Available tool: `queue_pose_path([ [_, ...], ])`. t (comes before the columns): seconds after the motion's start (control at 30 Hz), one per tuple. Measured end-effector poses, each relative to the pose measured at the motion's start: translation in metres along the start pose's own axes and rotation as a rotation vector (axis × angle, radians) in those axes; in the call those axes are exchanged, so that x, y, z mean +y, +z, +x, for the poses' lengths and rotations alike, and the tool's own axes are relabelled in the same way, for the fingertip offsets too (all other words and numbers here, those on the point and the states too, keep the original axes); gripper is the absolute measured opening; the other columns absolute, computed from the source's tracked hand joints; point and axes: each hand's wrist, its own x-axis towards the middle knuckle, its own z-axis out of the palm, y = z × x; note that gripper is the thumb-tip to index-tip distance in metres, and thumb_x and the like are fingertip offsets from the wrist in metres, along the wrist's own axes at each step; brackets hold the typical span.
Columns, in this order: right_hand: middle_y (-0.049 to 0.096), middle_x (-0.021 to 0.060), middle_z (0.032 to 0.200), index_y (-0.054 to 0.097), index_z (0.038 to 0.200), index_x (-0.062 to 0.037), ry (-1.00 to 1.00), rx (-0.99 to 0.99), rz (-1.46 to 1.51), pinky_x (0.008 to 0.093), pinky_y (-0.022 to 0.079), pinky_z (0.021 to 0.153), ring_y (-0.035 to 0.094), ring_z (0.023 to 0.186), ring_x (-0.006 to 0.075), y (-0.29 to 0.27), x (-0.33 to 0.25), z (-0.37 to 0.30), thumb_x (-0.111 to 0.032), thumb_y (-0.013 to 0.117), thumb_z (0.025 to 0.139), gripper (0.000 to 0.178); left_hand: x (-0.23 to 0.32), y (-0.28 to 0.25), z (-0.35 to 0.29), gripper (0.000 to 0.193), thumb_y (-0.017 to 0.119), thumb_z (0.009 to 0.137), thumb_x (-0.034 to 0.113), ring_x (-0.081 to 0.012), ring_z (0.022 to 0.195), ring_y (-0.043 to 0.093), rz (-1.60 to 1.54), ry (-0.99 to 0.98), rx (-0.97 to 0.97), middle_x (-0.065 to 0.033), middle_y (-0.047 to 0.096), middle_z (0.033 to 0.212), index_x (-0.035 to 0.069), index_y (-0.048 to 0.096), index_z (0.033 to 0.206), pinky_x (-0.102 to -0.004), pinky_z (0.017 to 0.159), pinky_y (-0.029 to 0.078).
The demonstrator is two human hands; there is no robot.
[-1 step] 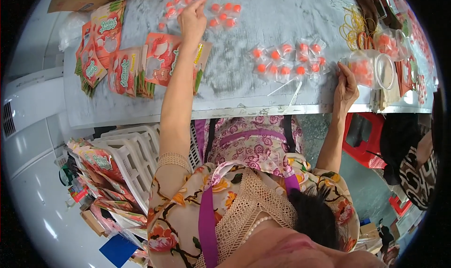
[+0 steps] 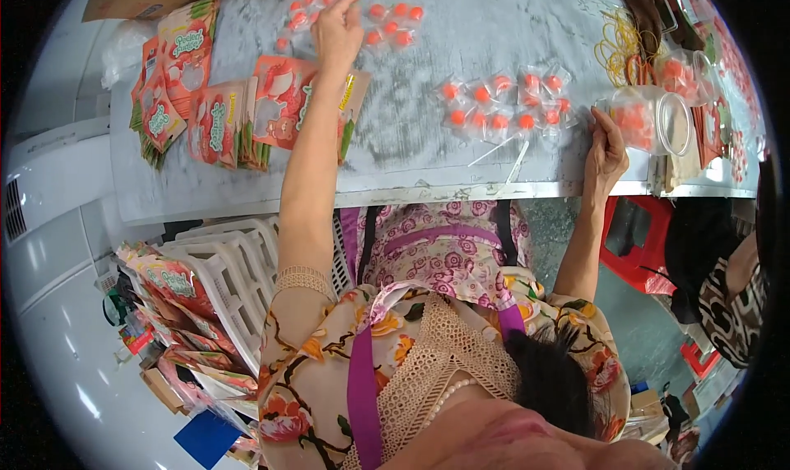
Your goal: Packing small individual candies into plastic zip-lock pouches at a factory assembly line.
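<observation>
My left hand (image 2: pixel 337 30) stretches far across the grey table (image 2: pixel 461 169), fingers apart, its fingertips at a scatter of clear-wrapped orange candies (image 2: pixel 387 17); it holds nothing I can see. A second group of wrapped orange candies (image 2: pixel 502 104) lies mid-table. My right hand (image 2: pixel 606 149) sits near the table's front edge, fingers loosely extended, touching the side of a clear plastic tub (image 2: pixel 658 120) that lies tipped over with orange candies inside.
Orange-and-green printed pouches (image 2: pixel 214 116) are stacked on the table's left. Yellow rubber bands (image 2: pixel 617 42) lie at the far right. A white plastic crate (image 2: pixel 239 264) and more pouches (image 2: pixel 173 305) stand below left. A red stool (image 2: pixel 638 248) and another person (image 2: pixel 728 297) are at right.
</observation>
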Motion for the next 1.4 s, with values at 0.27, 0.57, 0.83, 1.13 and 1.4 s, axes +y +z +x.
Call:
queue_pose_path([
  [0.27,0.070,0.0041,0.098,0.069,0.110,-0.0050,-0.016,0.000,0.051,0.0235,0.049,0.081,0.063,0.086,0.0108,0.003,0.008,-0.001,-0.003,0.054,0.094,0.022,0.015,0.051,-0.026,0.034,0.064,0.087,0.030,-0.0358,0.114,0.055,0.289,0.564,-0.134,-0.0141,0.063,0.119,0.012,0.066,0.117,-0.0442,0.098,0.041],
  [0.57,0.068,0.0054,0.110,0.067,0.115,-0.0055,-0.027,-0.052,0.067,0.0265,0.047,0.087,0.061,0.099,0.0141,0.001,-0.010,-0.002,-0.008,0.061,0.090,0.026,0.070,0.067,-0.113,0.034,0.059,0.090,0.031,-0.0385,0.122,0.045,0.124,0.356,-0.113,-0.0164,0.057,0.127,0.011,0.065,0.117,-0.0487,0.103,0.030],
  [0.83,0.032,0.0146,0.151,0.042,0.142,-0.0114,-0.714,-0.421,-0.240,0.0503,0.021,0.114,0.027,0.139,0.0356,0.047,-0.068,-0.021,-0.061,0.075,0.061,0.101,0.066,0.047,-0.114,0.042,0.050,0.094,0.036,-0.0431,0.128,0.039,0.034,0.281,-0.084,-0.0213,0.048,0.136,0.011,0.058,0.127,-0.0506,0.108,0.025],
  [1.13,0.037,0.0103,0.147,0.036,0.144,-0.0164,-0.708,-0.491,-0.173,0.0518,0.028,0.109,0.034,0.134,0.0365,0.106,-0.069,-0.012,-0.061,0.074,0.055,0.106,0.074,0.089,-0.125,0.046,0.043,0.098,0.032,-0.0306,0.097,0.060,-0.102,0.502,-0.221,-0.0169,0.063,0.101,-0.006,0.044,0.125,-0.0415,0.096,0.043],
  [1.4,0.057,-0.0032,0.117,0.059,0.123,-0.0293,-0.809,-0.562,-0.267,0.0457,0.041,0.091,0.051,0.111,0.0245,0.111,-0.084,-0.004,-0.044,0.071,0.070,0.057,0.084,0.077,-0.124,0.048,0.051,0.098,0.032,-0.0295,0.125,0.044,-1.205,-0.330,-0.078,-0.0202,0.031,0.142,0.000,0.041,0.133,-0.0391,0.105,0.036],
])
